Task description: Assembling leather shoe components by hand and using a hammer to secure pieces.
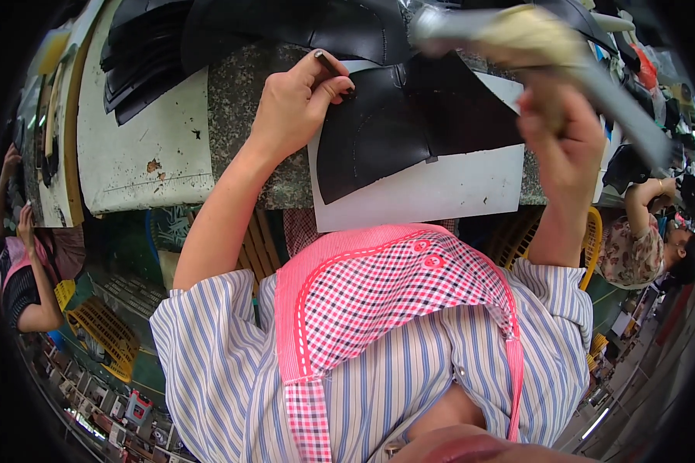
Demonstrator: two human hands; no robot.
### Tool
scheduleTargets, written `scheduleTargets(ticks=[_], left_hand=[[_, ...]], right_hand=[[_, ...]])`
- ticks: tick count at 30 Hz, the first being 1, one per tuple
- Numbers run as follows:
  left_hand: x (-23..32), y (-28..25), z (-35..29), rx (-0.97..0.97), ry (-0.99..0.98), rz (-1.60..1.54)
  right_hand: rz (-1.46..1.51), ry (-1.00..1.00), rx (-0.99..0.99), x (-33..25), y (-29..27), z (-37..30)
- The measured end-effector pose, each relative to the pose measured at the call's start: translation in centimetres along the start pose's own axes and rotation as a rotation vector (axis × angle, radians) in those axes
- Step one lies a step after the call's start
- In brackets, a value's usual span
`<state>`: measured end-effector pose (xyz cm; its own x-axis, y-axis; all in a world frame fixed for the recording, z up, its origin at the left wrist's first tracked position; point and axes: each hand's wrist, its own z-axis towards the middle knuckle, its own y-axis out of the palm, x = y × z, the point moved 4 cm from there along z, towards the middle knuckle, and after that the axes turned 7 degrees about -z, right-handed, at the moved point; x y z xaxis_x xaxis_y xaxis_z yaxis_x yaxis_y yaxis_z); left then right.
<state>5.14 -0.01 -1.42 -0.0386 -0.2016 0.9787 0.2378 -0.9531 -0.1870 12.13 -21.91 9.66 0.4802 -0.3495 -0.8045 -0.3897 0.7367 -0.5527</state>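
My left hand [292, 108] is closed around a short dark metal punch [327, 63], its lower end at the left edge of a black leather piece [378, 127]. That piece, with a seam down its middle and a dotted line, lies on a white sheet [471, 185]. My right hand [562, 127] grips a hammer [525, 38], raised over the right side of the leather and smeared by motion. The hammer's exact shape is hard to make out.
A speckled stone slab [235, 100] lies under the work. Stacked black leather pieces [143, 54] sit at the far left, and another black piece [286, 23] lies beyond. Yellow baskets [108, 336] stand lower down. People work at both sides.
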Motion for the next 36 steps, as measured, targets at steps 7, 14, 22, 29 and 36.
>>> scheduleTargets(ticks=[7, 14, 22, 29, 36], left_hand=[[1.5, 1.1, -0.3, -0.114, 0.429, 0.548], [1.3, 0.4, 1.1, -0.195, 0.026, 0.066], [1.0, -1.1, 0.7, -0.070, 0.093, 0.126], [2.2, -5.3, 9.9, 0.104, 0.144, 1.045], [7.9, -6.7, 5.7, 0.220, 0.374, 0.314]], right_hand=[[-0.442, -0.051, -0.360, -1.2, 4.0, 3.1], [-0.013, -0.244, 0.009, -3.4, 0.2, 2.7], [-0.628, -0.080, -0.240, 1.4, 2.1, 3.1], [-0.533, 0.076, -0.065, 5.5, 0.4, 1.8], [-1.030, -0.032, 0.421, 8.8, -14.2, 10.6]])
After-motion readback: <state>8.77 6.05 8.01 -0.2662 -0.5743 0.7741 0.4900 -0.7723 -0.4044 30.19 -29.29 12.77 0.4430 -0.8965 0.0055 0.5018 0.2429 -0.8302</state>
